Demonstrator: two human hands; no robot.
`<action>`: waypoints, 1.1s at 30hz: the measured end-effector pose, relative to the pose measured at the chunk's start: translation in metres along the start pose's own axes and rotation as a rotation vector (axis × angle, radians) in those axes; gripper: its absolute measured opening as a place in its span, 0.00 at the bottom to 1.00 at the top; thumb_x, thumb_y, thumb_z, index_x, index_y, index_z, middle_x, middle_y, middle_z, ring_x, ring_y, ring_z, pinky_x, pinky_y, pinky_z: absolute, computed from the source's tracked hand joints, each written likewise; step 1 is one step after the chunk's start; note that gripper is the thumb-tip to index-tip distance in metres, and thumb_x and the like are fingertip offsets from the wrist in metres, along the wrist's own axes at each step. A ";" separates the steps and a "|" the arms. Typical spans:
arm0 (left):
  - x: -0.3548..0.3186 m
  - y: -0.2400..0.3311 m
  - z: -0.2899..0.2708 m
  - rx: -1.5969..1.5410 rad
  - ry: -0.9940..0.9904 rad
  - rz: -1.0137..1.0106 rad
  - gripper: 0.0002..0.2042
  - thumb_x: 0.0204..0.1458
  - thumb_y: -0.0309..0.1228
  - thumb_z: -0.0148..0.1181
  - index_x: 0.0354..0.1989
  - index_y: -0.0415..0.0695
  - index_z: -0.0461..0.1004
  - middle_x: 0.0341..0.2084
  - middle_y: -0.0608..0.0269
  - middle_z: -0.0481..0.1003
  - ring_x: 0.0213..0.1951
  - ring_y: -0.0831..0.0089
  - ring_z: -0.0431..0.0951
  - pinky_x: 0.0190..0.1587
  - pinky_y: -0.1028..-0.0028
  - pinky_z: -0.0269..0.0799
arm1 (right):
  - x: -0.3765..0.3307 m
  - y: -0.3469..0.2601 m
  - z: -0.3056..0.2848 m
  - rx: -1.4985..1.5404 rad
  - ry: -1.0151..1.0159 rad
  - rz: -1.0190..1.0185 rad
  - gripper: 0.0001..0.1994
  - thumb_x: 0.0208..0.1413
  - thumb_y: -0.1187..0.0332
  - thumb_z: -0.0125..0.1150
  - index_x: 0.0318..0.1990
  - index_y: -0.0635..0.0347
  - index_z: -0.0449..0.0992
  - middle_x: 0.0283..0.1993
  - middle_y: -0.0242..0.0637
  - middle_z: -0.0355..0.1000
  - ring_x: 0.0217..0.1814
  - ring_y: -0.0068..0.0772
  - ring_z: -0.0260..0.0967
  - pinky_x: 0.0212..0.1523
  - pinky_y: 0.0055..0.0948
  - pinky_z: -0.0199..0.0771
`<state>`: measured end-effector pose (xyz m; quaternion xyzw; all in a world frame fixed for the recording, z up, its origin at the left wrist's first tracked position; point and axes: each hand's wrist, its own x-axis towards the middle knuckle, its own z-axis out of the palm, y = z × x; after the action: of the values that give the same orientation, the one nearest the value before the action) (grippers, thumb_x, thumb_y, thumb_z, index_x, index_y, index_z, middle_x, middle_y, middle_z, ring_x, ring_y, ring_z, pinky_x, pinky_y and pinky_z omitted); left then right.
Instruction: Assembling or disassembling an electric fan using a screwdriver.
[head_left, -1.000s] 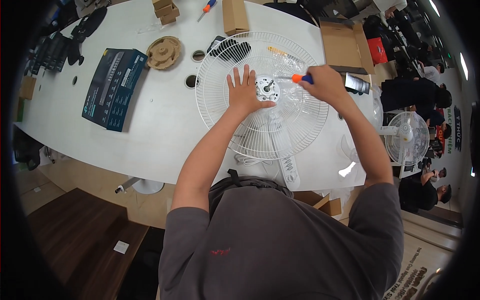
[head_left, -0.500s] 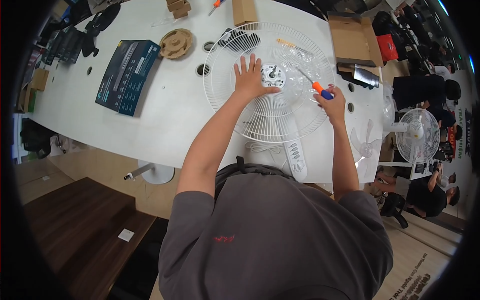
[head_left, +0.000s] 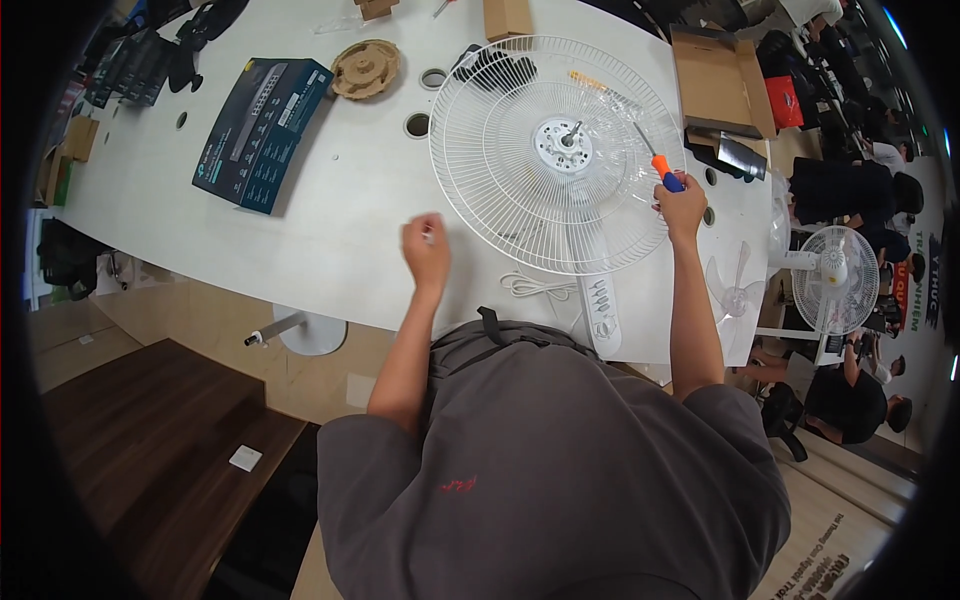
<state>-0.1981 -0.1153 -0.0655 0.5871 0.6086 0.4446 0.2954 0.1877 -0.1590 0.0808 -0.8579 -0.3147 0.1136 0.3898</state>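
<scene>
Now our right hand (head_left: pixel 682 207) fingers wrap the screwdriver (head_left: pixel 660 169) beside the fan guard (head_left: pixel 556 155); our left hand (head_left: pixel 426 250) fingers pinch something tiny above the desk (head_left: pixel 340 200).

Left arm bent at the elbow, bare forearm running up from the grey short sleeve; left hand (head_left: pixel 427 250) loosely curled, fingers folded inward, knuckles up, with something small and pale pinched at the fingertips, too small to identify. Right arm extended nearly straight forward, forearm bare, wrist in line with it. Right hand (head_left: pixel 683 205) closed in a fist grip around the orange-and-blue handle of a slim metal-shafted screwdriver (head_left: pixel 661 172), shaft pointing up and leftward. Hands well apart.
</scene>
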 end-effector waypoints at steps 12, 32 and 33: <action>-0.013 0.025 0.136 0.244 -0.680 0.496 0.04 0.45 0.27 0.62 0.24 0.40 0.78 0.26 0.50 0.76 0.33 0.53 0.76 0.38 0.55 0.72 | -0.006 0.001 0.000 0.007 0.027 0.053 0.13 0.42 0.76 0.65 0.37 0.73 0.75 0.35 0.47 0.76 0.26 0.30 0.76 0.22 0.27 0.83; -0.028 0.006 0.101 0.182 -0.704 0.680 0.08 0.46 0.28 0.62 0.34 0.38 0.79 0.34 0.49 0.75 0.40 0.52 0.74 0.45 0.55 0.71 | -0.006 -0.001 -0.002 0.012 0.022 0.017 0.12 0.42 0.75 0.67 0.34 0.72 0.74 0.51 0.48 0.75 0.32 0.34 0.79 0.25 0.28 0.85; -0.037 -0.003 0.091 0.179 -0.659 0.822 0.09 0.46 0.28 0.62 0.36 0.38 0.78 0.36 0.49 0.75 0.42 0.52 0.74 0.47 0.55 0.71 | -0.006 -0.002 -0.001 0.013 0.019 0.017 0.12 0.42 0.75 0.67 0.34 0.72 0.74 0.51 0.48 0.75 0.32 0.34 0.79 0.25 0.28 0.85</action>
<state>-0.1144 -0.1332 -0.1138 0.9085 0.2391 0.2621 0.2209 0.1828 -0.1624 0.0832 -0.8591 -0.3027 0.1107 0.3974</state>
